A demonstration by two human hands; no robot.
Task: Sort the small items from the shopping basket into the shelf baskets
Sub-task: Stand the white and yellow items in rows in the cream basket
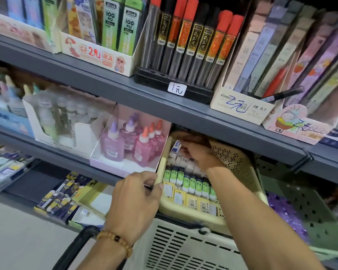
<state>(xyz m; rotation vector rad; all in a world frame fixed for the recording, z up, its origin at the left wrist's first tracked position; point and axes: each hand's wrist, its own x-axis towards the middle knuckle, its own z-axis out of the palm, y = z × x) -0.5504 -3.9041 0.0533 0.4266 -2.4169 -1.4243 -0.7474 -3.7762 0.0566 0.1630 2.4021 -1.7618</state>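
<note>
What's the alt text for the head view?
A person's right hand reaches into a beige shelf basket of small erasers, while the left hand grips its front corner. A white shopping basket sits below; glue bottles stand beside it.

Shelf basket (240, 162), cream plastic, perforated walls, pulled partway out from under the grey shelf and tilted forward; left front corner gripped by left hand (137, 193), fingers curled over the rim. Contents in rows: small white erasers (180, 159) at the back, green-and-white sleeved items (191, 184) in the middle, yellow carded packs (195, 202) at the front. Right hand (198, 152) reaching into the back row, fingers curled among the white erasers; whether one is held cannot be told. Shopping basket (185, 248), white slotted plastic, dark handle, directly below the shelf basket. Second shelf basket (308, 207), pale green, perforated, just to the right
</note>
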